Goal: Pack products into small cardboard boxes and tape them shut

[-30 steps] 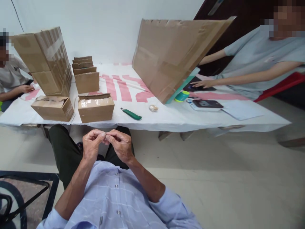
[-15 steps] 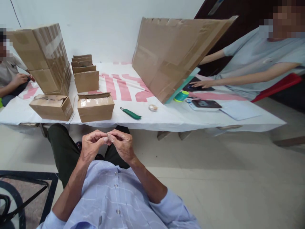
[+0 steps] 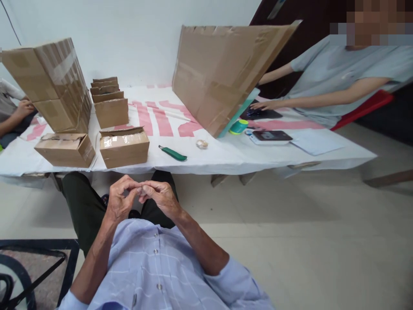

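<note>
My left hand [image 3: 121, 198] and my right hand [image 3: 163, 198] meet at the fingertips above my lap, just short of the table edge. Both are closed in a pinch, thumbs against fingers. Whatever lies between the fingertips, if anything, is too small or hidden to make out. Beyond them on the table lies a green utility knife [image 3: 173, 153]. A small clear-wrapped bundle [image 3: 201, 144] rests to the right of the knife. Two small cardboard boxes, one on the left [image 3: 64, 150] and one nearer the knife [image 3: 124, 148], stand along the front edge.
Stacked large cartons [image 3: 51, 82] and several smaller open boxes [image 3: 111, 113] stand behind at left. A big cardboard panel [image 3: 226, 73] leans at centre right. Beside it are a green tape roll [image 3: 238, 126], a phone [image 3: 272, 135] and paper [image 3: 318, 143]. People sit at both ends.
The view has swung slightly right, so the table things shift left. My hands stay together, with fingers and thumbs moving a little against each other.
</note>
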Tool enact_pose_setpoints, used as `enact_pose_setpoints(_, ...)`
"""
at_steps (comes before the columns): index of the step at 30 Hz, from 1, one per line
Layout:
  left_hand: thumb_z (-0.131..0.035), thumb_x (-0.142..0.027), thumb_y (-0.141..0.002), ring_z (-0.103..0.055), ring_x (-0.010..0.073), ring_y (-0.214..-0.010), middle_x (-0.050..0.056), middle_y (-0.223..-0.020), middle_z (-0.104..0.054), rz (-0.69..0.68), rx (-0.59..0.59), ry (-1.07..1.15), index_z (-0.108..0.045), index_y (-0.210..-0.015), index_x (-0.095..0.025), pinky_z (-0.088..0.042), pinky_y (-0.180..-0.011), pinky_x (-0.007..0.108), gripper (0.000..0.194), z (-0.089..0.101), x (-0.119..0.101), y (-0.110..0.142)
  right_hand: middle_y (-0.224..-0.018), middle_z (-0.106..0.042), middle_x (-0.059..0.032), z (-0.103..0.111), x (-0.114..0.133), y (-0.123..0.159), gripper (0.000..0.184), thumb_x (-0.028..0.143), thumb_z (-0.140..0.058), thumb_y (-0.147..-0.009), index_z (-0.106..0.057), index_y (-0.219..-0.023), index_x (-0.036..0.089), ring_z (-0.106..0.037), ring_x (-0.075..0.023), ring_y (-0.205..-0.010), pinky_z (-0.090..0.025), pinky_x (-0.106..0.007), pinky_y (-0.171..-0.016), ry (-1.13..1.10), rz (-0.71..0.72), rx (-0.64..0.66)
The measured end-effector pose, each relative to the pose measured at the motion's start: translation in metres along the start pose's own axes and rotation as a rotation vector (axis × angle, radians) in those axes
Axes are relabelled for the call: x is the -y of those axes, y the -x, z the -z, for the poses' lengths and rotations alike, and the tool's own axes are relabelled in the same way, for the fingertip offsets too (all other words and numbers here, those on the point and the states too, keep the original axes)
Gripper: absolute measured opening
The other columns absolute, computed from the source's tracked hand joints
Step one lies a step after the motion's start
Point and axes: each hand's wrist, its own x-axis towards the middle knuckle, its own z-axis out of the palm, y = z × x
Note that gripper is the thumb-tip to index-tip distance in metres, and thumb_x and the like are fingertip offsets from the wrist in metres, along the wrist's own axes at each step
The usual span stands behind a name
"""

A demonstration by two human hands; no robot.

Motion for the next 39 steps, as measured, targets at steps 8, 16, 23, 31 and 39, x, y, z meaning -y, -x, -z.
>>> enact_pose_setpoints(8, -0.068, -0.023, -0.095, -0.061, 0.0173, -0.068, 0.004, -0.074, -0.068, -0.125, -0.058, -0.255, -0.077, -0.078, -0.023, -0.05, -0.069, 0.03, 0.019, -0.004, -0.003, 0.001, -0.078, -0.08, -0.0033, 0.0, -0.005, -0.001, 0.046, 0.063, -0.088, -0.081, -0.083, -0.094, 0.019, -0.075, -0.0166, -0.064, -0.067, -0.033, -0.066, -0.101, -0.071, 0.013)
enact_pose_setpoints(16, -0.08, -0.03, -0.089, -0.066, 0.0155, -0.068, 0.003, -0.074, -0.072, 0.083, 0.017, 0.035, -0.083, -0.078, -0.02, -0.051, -0.064, 0.025, 0.015, -0.005, 0.01, -0.002, -0.078, -0.079, -0.0029, 0.01, -0.007, -0.01, 0.046, 0.06, -0.092, -0.075, -0.083, -0.089, 0.018, -0.074, -0.0152, -0.069, -0.064, -0.03, -0.07, -0.068, -0.036, -0.016)
enact_pose_setpoints(23, -0.081, -0.045, -0.089, -0.069, 0.0146, -0.069, 0.007, -0.095, -0.079, 0.229, 0.078, 0.125, -0.088, -0.105, -0.022, -0.06, -0.065, 0.026, 0.029, -0.011, 0.026, -0.001, -0.079, -0.08, -0.0038, 0.057, -0.006, -0.023, 0.037, 0.057, -0.084, -0.082, -0.083, -0.082, 0.02, -0.071, -0.0158, -0.068, -0.062, -0.03, -0.07, 0.144, 0.059, -0.139)
enact_pose_setpoints(31, -0.086, -0.053, -0.082, -0.069, 0.0132, -0.069, 0.007, -0.102, -0.078, 0.32, 0.041, 0.077, -0.088, -0.103, -0.02, -0.061, -0.066, 0.026, 0.039, -0.012, 0.038, 0.001, -0.088, -0.081, -0.0081, 0.232, 0.039, -0.087, 0.036, 0.039, -0.06, -0.094, -0.083, -0.097, 0.012, -0.071, -0.0192, -0.082, -0.055, -0.028, -0.08, 0.943, 0.094, -0.828)
enact_pose_setpoints(39, -0.087, -0.054, -0.079, -0.067, 0.0152, -0.073, 0.008, -0.098, -0.077, 0.367, 0.089, 0.011, -0.089, -0.101, -0.021, -0.057, -0.064, 0.025, 0.04, -0.019, 0.05, 0.001, -0.124, -0.08, -0.0156, 0.308, 0.043, -0.13, 0.031, 0.024, -0.055, -0.1, -0.085, -0.107, 0.016, -0.068, -0.0241, -0.108, -0.045, -0.03, -0.09, 1.366, -0.137, -0.855)
